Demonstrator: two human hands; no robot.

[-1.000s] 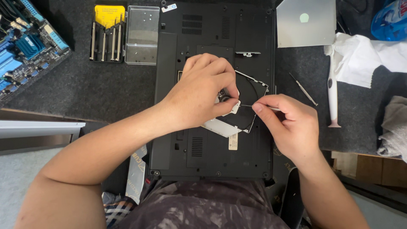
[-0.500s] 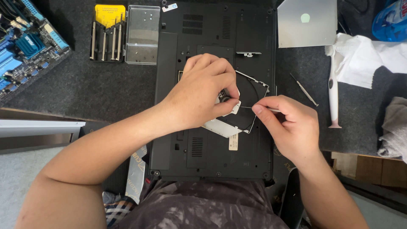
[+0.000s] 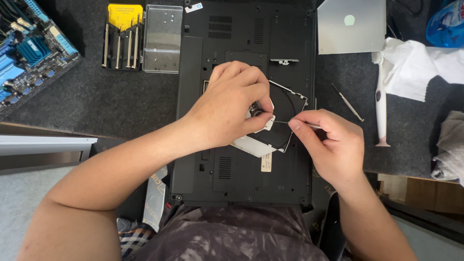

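Your left hand (image 3: 229, 108) lay curled over the middle of the black laptop (image 3: 244, 96), which rested bottom side up on the dark mat (image 3: 96, 101) covering the table. Its thumb and fingers were closed in a pinch on a small white tab at the edge of the silver drive bracket (image 3: 256, 145), a thin metal frame sitting in the open bay of the laptop. Your right hand (image 3: 331, 145) was just beside it, on the right edge of the laptop, fingers closed around a slim metal tool (image 3: 282, 122) whose fine tip pointed left and met the bracket close to your left thumb. The two hands were near each other but not touching.

Above and left of the laptop lay a set of small screwdrivers (image 3: 121, 38) in a holder with a yellow top, and a clear plastic lid (image 3: 163, 38) just beside it. A blue circuit board (image 3: 29, 48) sat at the far left edge. To the right were a silver plate (image 3: 350, 26), a loose thin screwdriver (image 3: 347, 101), a white brush-like tool (image 3: 381, 101) and a crumpled white cloth (image 3: 420, 67).
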